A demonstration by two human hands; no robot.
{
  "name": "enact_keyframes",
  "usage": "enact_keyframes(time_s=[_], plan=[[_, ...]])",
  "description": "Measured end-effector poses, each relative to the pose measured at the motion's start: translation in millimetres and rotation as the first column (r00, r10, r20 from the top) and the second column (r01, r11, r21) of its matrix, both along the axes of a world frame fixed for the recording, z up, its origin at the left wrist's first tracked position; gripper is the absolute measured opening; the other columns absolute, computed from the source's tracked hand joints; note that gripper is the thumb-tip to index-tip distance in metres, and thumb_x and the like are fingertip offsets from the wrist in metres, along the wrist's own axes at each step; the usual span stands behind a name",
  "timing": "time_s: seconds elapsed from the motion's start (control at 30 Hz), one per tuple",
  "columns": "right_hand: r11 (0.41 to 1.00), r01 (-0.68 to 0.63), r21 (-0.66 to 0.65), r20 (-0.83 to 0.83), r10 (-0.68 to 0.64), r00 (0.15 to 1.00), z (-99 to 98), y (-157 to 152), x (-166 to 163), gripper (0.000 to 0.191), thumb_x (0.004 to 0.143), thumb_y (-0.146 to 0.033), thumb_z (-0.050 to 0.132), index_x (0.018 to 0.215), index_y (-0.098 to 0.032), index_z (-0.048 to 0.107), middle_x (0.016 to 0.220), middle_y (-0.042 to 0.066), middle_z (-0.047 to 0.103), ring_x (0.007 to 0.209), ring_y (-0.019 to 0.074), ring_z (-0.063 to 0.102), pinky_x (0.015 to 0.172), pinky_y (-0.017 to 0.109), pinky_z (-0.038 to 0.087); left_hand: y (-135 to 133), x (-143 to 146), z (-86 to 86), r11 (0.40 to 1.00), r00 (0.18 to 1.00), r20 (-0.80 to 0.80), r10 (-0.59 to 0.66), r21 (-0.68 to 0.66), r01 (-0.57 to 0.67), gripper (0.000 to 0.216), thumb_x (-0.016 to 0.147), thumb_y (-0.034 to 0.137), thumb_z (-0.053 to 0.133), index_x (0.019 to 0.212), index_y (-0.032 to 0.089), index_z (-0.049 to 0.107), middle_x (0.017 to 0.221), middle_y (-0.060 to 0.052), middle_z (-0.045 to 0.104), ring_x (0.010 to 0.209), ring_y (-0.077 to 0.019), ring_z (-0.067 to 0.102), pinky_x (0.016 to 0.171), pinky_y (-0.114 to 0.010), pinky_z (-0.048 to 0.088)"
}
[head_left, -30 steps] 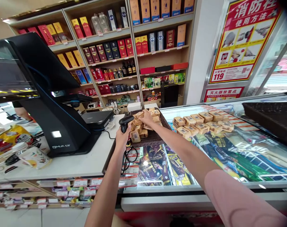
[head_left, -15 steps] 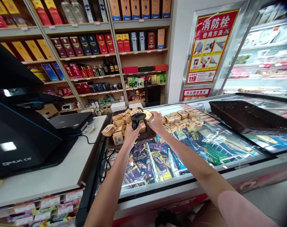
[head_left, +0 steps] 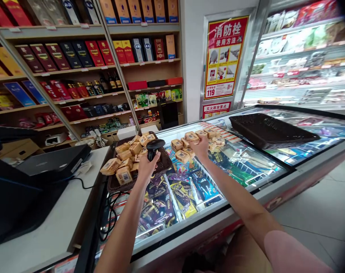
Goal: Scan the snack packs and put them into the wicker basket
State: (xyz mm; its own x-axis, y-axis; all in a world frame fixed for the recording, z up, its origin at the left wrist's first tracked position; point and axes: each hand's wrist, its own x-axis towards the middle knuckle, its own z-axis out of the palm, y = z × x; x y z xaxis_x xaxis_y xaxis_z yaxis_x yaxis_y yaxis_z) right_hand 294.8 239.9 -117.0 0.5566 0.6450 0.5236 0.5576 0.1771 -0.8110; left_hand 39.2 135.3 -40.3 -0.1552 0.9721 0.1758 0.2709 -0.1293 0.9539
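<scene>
My left hand (head_left: 147, 165) is closed round the handle of a black handheld barcode scanner (head_left: 155, 145), its head above the right side of a brown woven basket (head_left: 164, 163). Small tan packets (head_left: 123, 154) with barcode labels are heaped in that basket. To the right, my right hand (head_left: 201, 149) has its fingers on a tan packet (head_left: 192, 136) at the group of similar packets (head_left: 181, 155) laid on the freezer's glass top. The fingertips are partly hidden behind the packet.
The chest freezer (head_left: 263, 167) holds bagged frozen goods under glass. A second dark basket (head_left: 272, 131) stands on its right part. At left are a counter (head_left: 55, 204) with a flat black device (head_left: 53, 161) and a black cable (head_left: 111, 212). Shelves of boxes (head_left: 71, 57) line the back.
My right hand has moved right with a packet, from above the basket to the packets on the glass. The scanner stays in my left hand. My view has turned to the right.
</scene>
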Motion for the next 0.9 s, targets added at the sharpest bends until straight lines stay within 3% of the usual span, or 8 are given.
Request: enact_keyframes(time_s=[0.07, 0.13, 0.27, 0.43, 0.63, 0.77, 0.9], plan=[[0.967, 0.244, -0.068, -0.097, -0.250, 0.963, -2.9, 10, 36, 0.051, 0.074, -0.047, 0.073, 0.111, -0.017, 0.054, 0.114, 0.016, 0.061, 0.108, 0.0316, 0.055, 0.097, 0.045, 0.044, 1, 2, 1.2, 1.000, 1.000, -0.002, -0.012, -0.013, 0.012, 0.046, 0.069, 0.059, 0.077, 0.082, 0.021, 0.055, 0.054, 0.005, 0.052, 0.044, -0.0122, 0.051, 0.039, -0.020, 0.039], [0.902, 0.408, -0.139, -0.151, -0.426, 0.892, -7.1, 16, 69, 0.052, 0.076, -0.046, 0.071, 0.113, -0.014, 0.053, 0.119, 0.021, 0.059, 0.117, 0.0369, 0.050, 0.103, 0.052, 0.038, 1, 4, 1.7, 1.000, 1.000, -0.004, -0.024, -0.021, 0.024, 0.047, 0.069, 0.060, 0.076, 0.078, 0.021, 0.053, 0.052, 0.005, 0.052, 0.044, -0.0121, 0.050, 0.038, -0.020, 0.038], [0.844, 0.493, -0.211, -0.195, -0.531, 0.825, -19.9, 22, 110, 0.054, 0.078, -0.037, 0.069, 0.120, -0.010, 0.048, 0.126, 0.028, 0.053, 0.125, 0.0425, 0.043, 0.107, 0.061, 0.029, 2, 8, 1.3, 0.999, 0.999, -0.011, -0.039, -0.019, 0.039, 0.046, 0.070, 0.060, 0.076, 0.075, 0.021, 0.052, 0.047, 0.006, 0.049, 0.043, -0.0125, 0.051, 0.039, -0.020, 0.038], [0.888, 0.414, -0.199, -0.156, -0.446, 0.881, -29.4, 37, 113, 0.051, 0.074, -0.037, 0.070, 0.115, -0.013, 0.052, 0.125, 0.024, 0.056, 0.126, 0.0401, 0.043, 0.108, 0.058, 0.031, 5, 9, -1.2, 0.999, 0.999, 0.001, -0.043, -0.010, 0.043, 0.046, 0.070, 0.061, 0.076, 0.080, 0.021, 0.054, 0.048, 0.006, 0.049, 0.043, -0.0125, 0.052, 0.039, -0.020, 0.038], [0.935, 0.317, -0.157, -0.091, -0.334, 0.938, -29.2, 36, 87, 0.041, 0.079, -0.034, 0.059, 0.115, -0.014, 0.055, 0.126, 0.023, 0.056, 0.125, 0.0393, 0.044, 0.109, 0.058, 0.030, -3, 1, -3.8, 0.999, 0.999, 0.030, -0.021, -0.025, 0.022, 0.046, 0.071, 0.060, 0.075, 0.081, 0.021, 0.054, 0.051, 0.006, 0.051, 0.042, -0.0115, 0.051, 0.038, -0.020, 0.038], [0.968, 0.249, -0.042, 0.021, -0.248, 0.968, -13.6, 28, 40, 0.046, 0.080, -0.027, 0.054, 0.124, -0.013, 0.050, 0.132, 0.024, 0.052, 0.131, 0.0401, 0.039, 0.109, 0.062, 0.026, -13, -19, 2.4, 0.999, 0.998, 0.041, 0.040, -0.027, -0.038, 0.044, 0.070, 0.058, 0.078, 0.081, 0.020, 0.057, 0.050, 0.006, 0.051, 0.042, -0.0114, 0.051, 0.038, -0.019, 0.036], [0.996, -0.071, 0.060, 0.263, 0.053, 0.963, 20.3, 15, -47, 0.039, 0.088, -0.028, 0.050, 0.125, -0.015, 0.050, 0.128, 0.020, 0.056, 0.126, 0.0349, 0.046, 0.109, 0.054, 0.033, -25, -54, 11.5, 0.990, 0.987, 0.069, 0.142, 0.000, -0.142, 0.045, 0.070, 0.057, 0.079, 0.084, 0.020, 0.057, 0.052, 0.006, 0.051, 0.043, -0.0103, 0.050, 0.039, -0.019, 0.037]])
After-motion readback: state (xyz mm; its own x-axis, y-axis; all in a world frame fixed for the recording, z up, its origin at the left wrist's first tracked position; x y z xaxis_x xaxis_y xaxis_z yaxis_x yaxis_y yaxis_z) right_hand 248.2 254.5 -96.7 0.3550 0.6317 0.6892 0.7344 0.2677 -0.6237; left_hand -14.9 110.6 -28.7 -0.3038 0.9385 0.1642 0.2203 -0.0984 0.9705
